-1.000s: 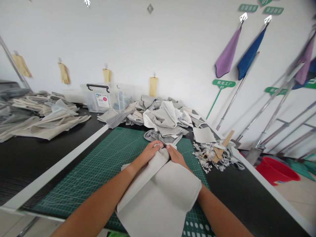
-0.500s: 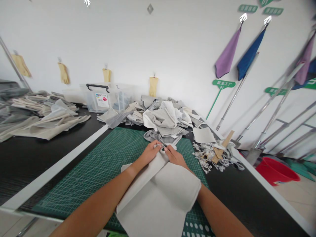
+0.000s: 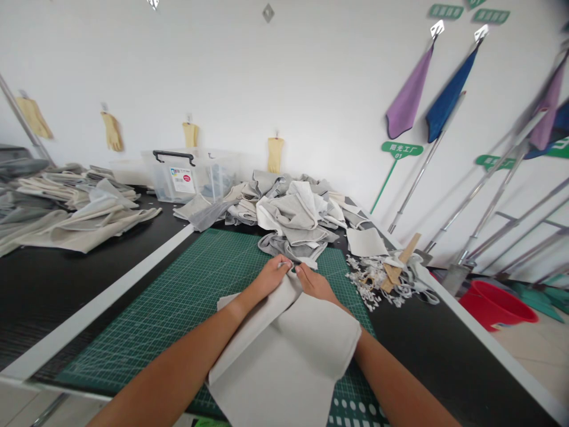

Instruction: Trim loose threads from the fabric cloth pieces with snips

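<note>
A large piece of light grey fabric (image 3: 284, 350) hangs from both hands toward the near edge of the table, over the green cutting mat (image 3: 178, 296). My left hand (image 3: 273, 277) pinches its upper edge from the left. Close beside it, my right hand (image 3: 315, 281) grips the same edge, thumbs nearly meeting. A small dark gap shows in the cloth between the fingertips; its detail is too small to make out. Just beyond the hands rises a heap of grey and off-white fabric pieces (image 3: 293, 207).
At left lie stacked fabrics (image 3: 84, 201). A clear plastic box (image 3: 171, 178) stands at the back. Right of the mat sit white scraps (image 3: 368, 281) and brown strips (image 3: 395, 273). A red bucket (image 3: 493, 305) and long-handled tools (image 3: 418, 184) stand beyond the table's right edge.
Both hands keep their pinch on the fabric and have barely moved. The whole view has shifted very slightly.
</note>
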A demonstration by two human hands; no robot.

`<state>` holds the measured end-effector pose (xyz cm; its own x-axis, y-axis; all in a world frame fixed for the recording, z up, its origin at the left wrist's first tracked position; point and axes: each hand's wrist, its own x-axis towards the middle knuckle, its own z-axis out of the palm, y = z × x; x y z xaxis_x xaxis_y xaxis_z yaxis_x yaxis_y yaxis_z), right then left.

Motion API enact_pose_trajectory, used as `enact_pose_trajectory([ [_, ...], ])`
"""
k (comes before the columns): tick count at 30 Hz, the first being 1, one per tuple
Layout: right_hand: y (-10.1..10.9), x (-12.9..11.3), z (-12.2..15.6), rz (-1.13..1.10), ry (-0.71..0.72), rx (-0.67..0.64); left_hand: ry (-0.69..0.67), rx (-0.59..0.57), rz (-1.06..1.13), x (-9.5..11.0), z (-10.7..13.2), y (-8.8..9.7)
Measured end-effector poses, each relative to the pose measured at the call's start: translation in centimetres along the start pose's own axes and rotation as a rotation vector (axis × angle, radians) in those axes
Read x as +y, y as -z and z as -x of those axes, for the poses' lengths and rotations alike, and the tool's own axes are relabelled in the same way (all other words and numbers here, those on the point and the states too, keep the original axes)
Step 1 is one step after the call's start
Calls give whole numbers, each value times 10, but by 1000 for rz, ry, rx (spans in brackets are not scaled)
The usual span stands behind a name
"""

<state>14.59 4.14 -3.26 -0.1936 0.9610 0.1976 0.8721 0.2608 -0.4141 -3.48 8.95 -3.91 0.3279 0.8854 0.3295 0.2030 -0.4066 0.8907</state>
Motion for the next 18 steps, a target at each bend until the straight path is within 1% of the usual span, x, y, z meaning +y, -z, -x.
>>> enact_pose_trajectory([
  [8,1,-7,2,21,-74,-33,-7,-1,31,-7,-2,-1],
  [13,2,-11,3,45,-69,-37,-3,-3,27,-5,-1,0],
  [18,1,-11,3,82,-51,-36,-7,0,39,-4,0,0],
])
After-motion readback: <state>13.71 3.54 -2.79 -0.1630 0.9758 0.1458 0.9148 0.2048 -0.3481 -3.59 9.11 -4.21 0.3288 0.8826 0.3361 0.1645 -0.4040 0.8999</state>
